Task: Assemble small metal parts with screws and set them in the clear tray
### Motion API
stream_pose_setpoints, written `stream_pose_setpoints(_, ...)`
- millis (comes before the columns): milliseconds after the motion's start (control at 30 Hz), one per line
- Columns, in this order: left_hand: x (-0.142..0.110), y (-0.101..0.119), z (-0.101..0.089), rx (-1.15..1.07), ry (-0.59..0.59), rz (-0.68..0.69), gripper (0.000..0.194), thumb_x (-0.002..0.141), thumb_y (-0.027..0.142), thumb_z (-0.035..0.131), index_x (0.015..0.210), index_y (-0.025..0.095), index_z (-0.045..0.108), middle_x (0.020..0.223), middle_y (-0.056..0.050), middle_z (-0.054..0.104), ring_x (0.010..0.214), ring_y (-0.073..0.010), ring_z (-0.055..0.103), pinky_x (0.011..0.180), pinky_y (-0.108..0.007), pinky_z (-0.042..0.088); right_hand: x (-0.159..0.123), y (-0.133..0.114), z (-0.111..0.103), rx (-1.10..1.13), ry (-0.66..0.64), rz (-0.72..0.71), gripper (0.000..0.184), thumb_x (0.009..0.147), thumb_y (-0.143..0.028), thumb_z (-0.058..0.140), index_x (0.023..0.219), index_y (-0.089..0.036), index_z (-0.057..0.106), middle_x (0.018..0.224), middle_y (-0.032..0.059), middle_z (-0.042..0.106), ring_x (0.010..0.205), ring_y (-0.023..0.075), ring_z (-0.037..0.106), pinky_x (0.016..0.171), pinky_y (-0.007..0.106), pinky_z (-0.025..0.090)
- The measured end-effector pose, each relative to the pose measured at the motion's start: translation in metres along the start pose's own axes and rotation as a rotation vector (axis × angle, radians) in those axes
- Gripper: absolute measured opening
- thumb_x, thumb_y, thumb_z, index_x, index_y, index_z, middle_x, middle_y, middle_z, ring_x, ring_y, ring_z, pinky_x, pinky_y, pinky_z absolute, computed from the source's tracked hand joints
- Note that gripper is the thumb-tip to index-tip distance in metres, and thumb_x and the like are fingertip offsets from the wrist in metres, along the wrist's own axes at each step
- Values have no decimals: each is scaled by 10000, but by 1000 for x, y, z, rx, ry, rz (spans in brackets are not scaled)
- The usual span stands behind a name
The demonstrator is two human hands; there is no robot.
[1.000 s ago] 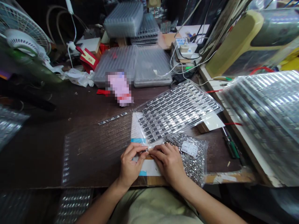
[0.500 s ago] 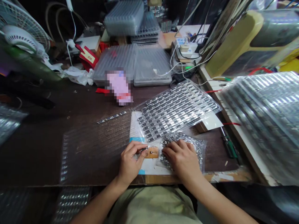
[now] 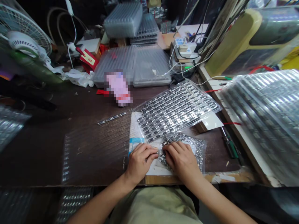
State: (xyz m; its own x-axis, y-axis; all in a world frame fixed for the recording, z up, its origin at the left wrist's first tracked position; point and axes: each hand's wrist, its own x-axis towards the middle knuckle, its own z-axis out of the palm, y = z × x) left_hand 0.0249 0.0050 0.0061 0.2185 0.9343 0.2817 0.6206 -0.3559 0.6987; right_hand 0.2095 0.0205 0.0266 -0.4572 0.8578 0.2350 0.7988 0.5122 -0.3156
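My left hand [image 3: 141, 160] is closed, thumb and fingers pinched together over the spot where a small orange-brown block lay. The hand now covers that block, and whatever sits between the fingertips is hidden. Beside it, my right hand [image 3: 184, 158] rests on a clear plastic bag of small shiny metal parts [image 3: 198, 149]. Its fingers curl down among the parts at the bag's left side, tips out of sight. Just beyond both hands, a clear tray [image 3: 177, 109] is filled with rows of small metal-and-black connectors. To the left, a short row of connectors [image 3: 112, 118] occupies another clear tray [image 3: 64, 165].
Stacked clear trays [image 3: 151, 67] stand at the back, behind a blurred pink object [image 3: 119, 88]. More trays [image 3: 263, 124] lie at the right. A green-handled screwdriver [image 3: 232, 147] lies near the white ledge. A fan [image 3: 23, 40] stands back left; cables hang behind.
My left hand has moved right and turned palm down over the orange-brown block, hiding it and the small connector it held earlier. My right hand stays at the bag, fingers slightly shifted.
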Motion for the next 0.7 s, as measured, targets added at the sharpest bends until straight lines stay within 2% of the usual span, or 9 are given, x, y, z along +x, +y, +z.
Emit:
stream_pose_setpoints(300, -2, 3, 4, -39, -37, -31, 98, 823, 160, 620, 845, 217, 697, 818, -40, 684, 806, -167, 621, 731, -301, 503, -2, -2, 4, 95, 26, 29, 195, 930, -202, 435, 990, -181, 620, 869, 51, 635, 782, 166, 505, 700, 298, 334)
stream_pose_setpoints(433, 6, 3, -5, -90, 23, -37, 105, 817, 154, 626, 841, 216, 707, 801, -37, 680, 780, -153, 628, 702, -276, 512, -3, -1, 4, 115, 46, 30, 185, 921, -198, 452, 986, -192, 625, 893, 55, 643, 803, 169, 528, 706, 297, 351)
stream_pose_setpoints(533, 41, -17, -30, -13, 160, -69, 92, 820, 187, 622, 847, 220, 704, 829, -35, 682, 785, -160, 627, 713, -286, 504, -2, -2, 2, 156, 72, 42, 199, 927, -191, 429, 962, -194, 625, 913, 60, 648, 821, 170, 540, 711, 301, 361)
stream_pose_setpoints(600, 74, -42, -49, 117, 275, -113, 62, 791, 221, 654, 834, 220, 700, 851, -30, 689, 819, -184, 621, 762, -320, 488, -2, -3, 1, 184, 84, 38, 198, 926, -185, 430, 972, -197, 622, 924, 59, 651, 831, 172, 541, 715, 303, 363)
stream_pose_setpoints(700, 114, -81, -66, 230, 328, -165, 51, 760, 243, 678, 780, 209, 711, 869, -30, 696, 855, -199, 620, 822, -338, 466, -2, -6, 1, 236, 91, 24, 186, 921, -168, 443, 983, -202, 615, 924, 48, 653, 842, 173, 539, 735, 307, 364)
